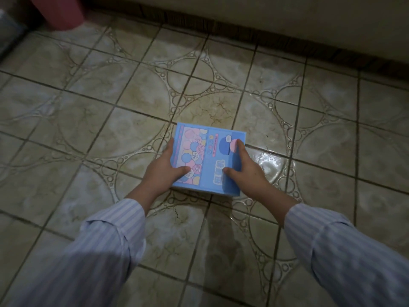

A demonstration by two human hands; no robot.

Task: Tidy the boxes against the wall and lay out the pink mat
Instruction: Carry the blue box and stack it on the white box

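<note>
A light blue box (209, 151) printed with pink and blue numbered circles is in the middle of the tiled floor. My left hand (164, 168) grips its left side, thumb lying on the top face. My right hand (243, 168) grips its right side, thumb and one finger on top. Whether the box rests on the floor or is lifted a little, I cannot tell. A pink rolled object (58, 12), perhaps the mat, stands at the top left corner and is blurred.
The pale wall (287, 18) with a dark skirting strip (265, 38) runs across the far side, beyond the box. Patterned tiles (110, 96) cover the floor all around. A grey object (8, 34) is at the far left edge.
</note>
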